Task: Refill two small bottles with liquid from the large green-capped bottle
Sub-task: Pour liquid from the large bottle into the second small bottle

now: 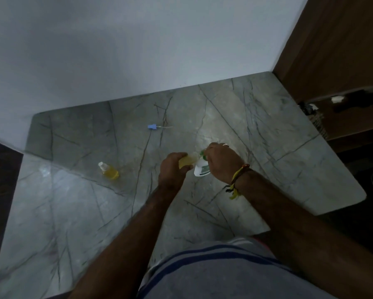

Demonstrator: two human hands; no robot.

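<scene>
A grey marble table (267,130) is filling most of the view, set against a pale wall. Above its middle, the left hand (172,169) is gripping a small bottle (186,161) of yellow liquid, tilted toward the large green-capped bottle (201,169), which the right hand (222,161) is holding with curled fingers; the two bottles' necks are meeting between the hands. A second small bottle (109,171) is standing well to the left. A blue spray cap (154,126) is lying farther back.
</scene>
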